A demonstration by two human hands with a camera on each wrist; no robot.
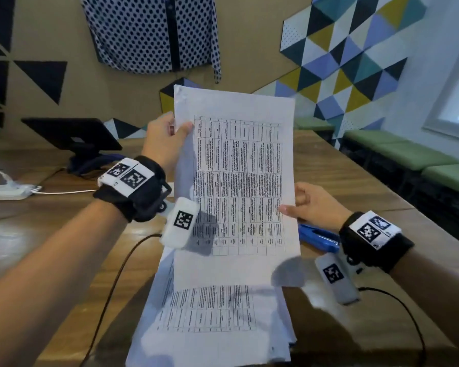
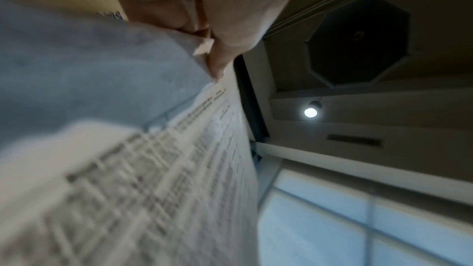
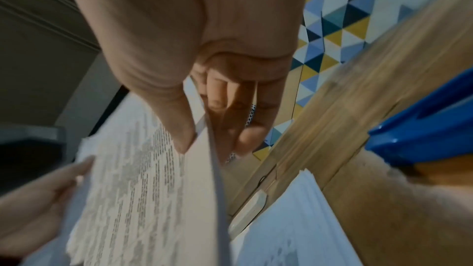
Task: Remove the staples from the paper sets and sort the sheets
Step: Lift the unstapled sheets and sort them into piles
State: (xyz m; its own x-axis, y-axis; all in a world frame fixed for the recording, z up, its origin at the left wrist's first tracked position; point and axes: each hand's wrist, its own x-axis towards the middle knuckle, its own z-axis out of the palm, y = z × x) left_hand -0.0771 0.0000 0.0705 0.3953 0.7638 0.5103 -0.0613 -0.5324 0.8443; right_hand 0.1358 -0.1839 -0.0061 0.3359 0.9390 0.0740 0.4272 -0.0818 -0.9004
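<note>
**Two hands hold up one paper set over a pile of sheets**

Closest to the person lies one pile of sheets on the wooden table. The sheets are white, thin and flat, with black printed grids on them. The edges of the pile do not line up neatly, so many sheets show, but they are too close together to count.

Above the pile, two hands hold one paper set up in the air, tilted back. It is white with a printed table of small dark words. In the left wrist view at least two sheets show at the corner, one bent over the other; the picture is blurry, so there may be more.

The left hand pinches the set's upper left edge, thumb on the front and fingers behind. The right hand pinches the right edge lower down, thumb on the printed side and fingers flat on the back. Each wrist wears one black band with white square-patterned tags.

Just beside the right hand, one blue plastic tool lies on the table, partly hidden by the paper.

Farther off on the left sit one black tablet on a stand and one white box with a white cable. On the right are green bench cushions. On the far wall hang one dotted shirt and a panel of colored triangles.
</note>
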